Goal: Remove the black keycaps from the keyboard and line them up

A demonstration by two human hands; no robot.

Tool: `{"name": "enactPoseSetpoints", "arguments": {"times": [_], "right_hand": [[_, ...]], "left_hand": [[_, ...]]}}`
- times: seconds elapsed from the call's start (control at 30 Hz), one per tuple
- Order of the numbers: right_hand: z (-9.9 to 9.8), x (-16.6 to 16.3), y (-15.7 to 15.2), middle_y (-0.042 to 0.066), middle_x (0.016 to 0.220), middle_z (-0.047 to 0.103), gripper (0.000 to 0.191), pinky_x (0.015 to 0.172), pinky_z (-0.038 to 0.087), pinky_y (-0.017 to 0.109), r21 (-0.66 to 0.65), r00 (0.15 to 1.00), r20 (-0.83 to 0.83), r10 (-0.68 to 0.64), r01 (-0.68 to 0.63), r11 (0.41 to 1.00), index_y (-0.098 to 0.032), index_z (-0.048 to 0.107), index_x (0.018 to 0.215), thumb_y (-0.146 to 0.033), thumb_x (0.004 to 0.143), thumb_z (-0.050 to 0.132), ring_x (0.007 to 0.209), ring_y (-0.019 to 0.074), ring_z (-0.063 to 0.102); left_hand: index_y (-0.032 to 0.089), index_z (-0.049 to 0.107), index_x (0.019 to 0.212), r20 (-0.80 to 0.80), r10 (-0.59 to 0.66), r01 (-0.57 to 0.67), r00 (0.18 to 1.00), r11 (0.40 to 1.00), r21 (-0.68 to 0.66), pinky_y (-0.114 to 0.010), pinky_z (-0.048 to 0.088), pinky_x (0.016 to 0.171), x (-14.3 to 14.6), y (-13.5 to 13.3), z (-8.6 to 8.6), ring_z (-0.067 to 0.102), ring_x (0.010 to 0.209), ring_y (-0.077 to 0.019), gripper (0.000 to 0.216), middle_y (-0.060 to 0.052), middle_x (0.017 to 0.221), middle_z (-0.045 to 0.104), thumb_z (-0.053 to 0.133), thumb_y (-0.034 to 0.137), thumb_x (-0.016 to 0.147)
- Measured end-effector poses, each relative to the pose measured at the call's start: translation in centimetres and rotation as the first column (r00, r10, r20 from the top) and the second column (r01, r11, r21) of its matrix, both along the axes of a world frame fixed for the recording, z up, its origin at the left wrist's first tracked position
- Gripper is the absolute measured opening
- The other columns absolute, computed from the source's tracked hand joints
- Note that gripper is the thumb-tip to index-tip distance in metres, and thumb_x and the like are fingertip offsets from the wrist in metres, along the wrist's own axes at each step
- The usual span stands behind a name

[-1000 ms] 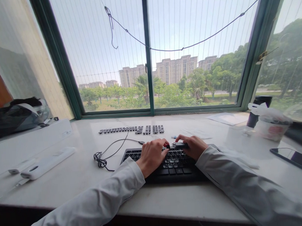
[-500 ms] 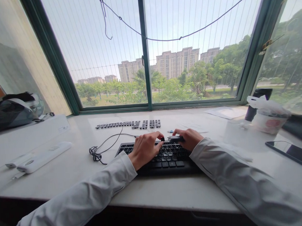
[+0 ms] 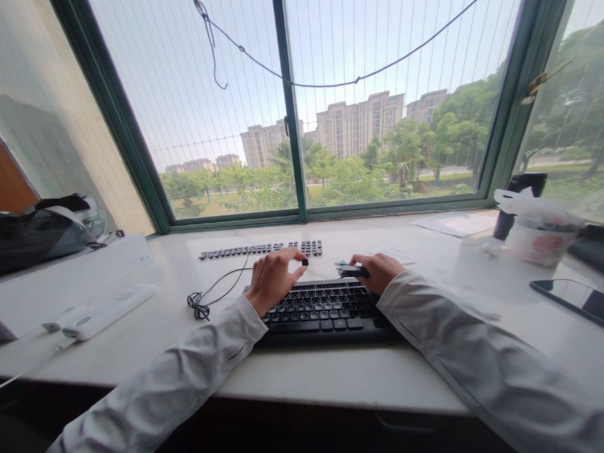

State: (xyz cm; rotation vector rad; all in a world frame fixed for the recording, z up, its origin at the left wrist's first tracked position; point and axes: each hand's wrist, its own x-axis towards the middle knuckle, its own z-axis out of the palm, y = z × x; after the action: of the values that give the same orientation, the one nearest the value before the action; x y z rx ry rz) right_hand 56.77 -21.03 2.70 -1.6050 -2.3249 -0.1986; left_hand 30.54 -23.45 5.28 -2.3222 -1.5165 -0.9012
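A black keyboard (image 3: 317,337) lies on the white counter in front of me; part of its upper area shows bare key sockets, while keycaps sit on the lower rows. My left hand (image 3: 274,280) is above its upper left side, thumb and forefinger pinching a small black keycap (image 3: 305,262). Over the keyboard's upper right, my right hand (image 3: 383,272) is closed round a black keycap puller (image 3: 354,271) whose pale tip points left. Behind the keyboard, loose keycaps (image 3: 240,251) are laid out in rows, partly hidden by my left hand.
A coiled cable (image 3: 199,307) lies left of the keyboard, near a white power strip (image 3: 110,311). On the right are a phone (image 3: 580,301), a bagged tub (image 3: 540,239) and a dark cylinder (image 3: 505,224). A paper sheet (image 3: 452,224) lies by the window.
My left hand has lifted off the keyboard and moved left and back toward the keycap rows, carrying the keycap. My right hand stays nearly in place with the puller. The view has shifted slightly.
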Motion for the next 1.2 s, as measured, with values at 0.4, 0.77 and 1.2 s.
{"name": "enactPoseSetpoints", "arguments": {"times": [0.4,0.77,1.2], "right_hand": [[0.2,0.6,0.2,0.007,0.084,0.072,0.026,0.060,0.035,0.028,0.017,0.998,-0.004,-0.064,0.064,0.998,-0.029,0.067,0.105,-0.031,0.084,0.052,0.073,0.0222,0.065],[-0.1,1.0,0.6,0.005,0.085,0.074,0.025,0.063,0.036,0.028,-0.006,0.997,-0.008,-0.078,0.078,0.997,-0.029,0.068,0.103,-0.028,0.082,0.054,0.075,0.0226,0.066],[-0.1,0.9,0.4,0.003,0.081,0.074,0.026,0.061,0.036,0.027,0.021,0.997,-0.014,-0.073,0.074,0.997,-0.029,0.067,0.104,-0.025,0.082,0.055,0.072,0.0213,0.066]], "left_hand": [[0.031,0.072,0.100,-0.133,0.147,-0.149,0.980,0.989,-0.002,-0.035,0.046,0.083,-5.2,4.6,6.0,0.066,0.091,-0.0229,0.022,0.004,0.101,0.074,0.065,0.042,0.082],[0.026,0.074,0.096,-0.396,0.164,-0.300,0.903,0.902,-0.310,-0.019,0.045,0.074,-11.0,16.0,5.2,0.066,0.071,-0.0103,0.025,0.004,0.098,0.075,0.073,0.036,0.073],[0.031,0.075,0.100,-0.403,0.141,-0.307,0.904,0.872,-0.382,-0.019,0.046,0.073,-12.5,20.3,-0.1,0.069,0.080,-0.0128,0.028,0.004,0.100,0.075,0.071,0.040,0.074]]}}
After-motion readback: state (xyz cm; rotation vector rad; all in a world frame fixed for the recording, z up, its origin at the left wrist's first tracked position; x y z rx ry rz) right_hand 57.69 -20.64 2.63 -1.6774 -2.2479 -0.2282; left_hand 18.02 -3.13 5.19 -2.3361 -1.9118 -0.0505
